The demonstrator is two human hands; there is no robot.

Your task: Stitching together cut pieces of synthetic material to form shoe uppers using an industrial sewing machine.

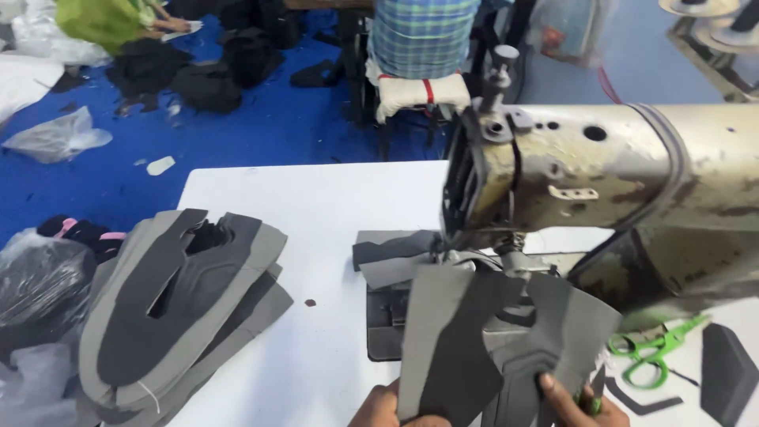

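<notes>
Sewing machine (601, 170), cream-coloured and worn, occupies the right half of the white table (316, 205) and serves as the reference for all positions. Left of the machine, at the table's left edge, lies a stack of grey and dark grey shoe-upper pieces (178, 304). Directly below the machine's needle area, a grey shoe upper (482, 332) is held up on edge, its top reaching the presser foot region, with a further dark piece (391, 253) lying flat just left of the needle. Left hand (383, 407) grips the lower left edge of the upper; only the knuckles show at the bottom margin, and the fingers appear curled behind the material. Right hand (573, 403) holds the lower right edge, thumb pressed on the front face and pinching it; the remaining fingers are hidden. Below the machine's right body, green-handled scissors (652, 352) rest on the table, with a dark foam piece (727, 372) just to their right.
</notes>
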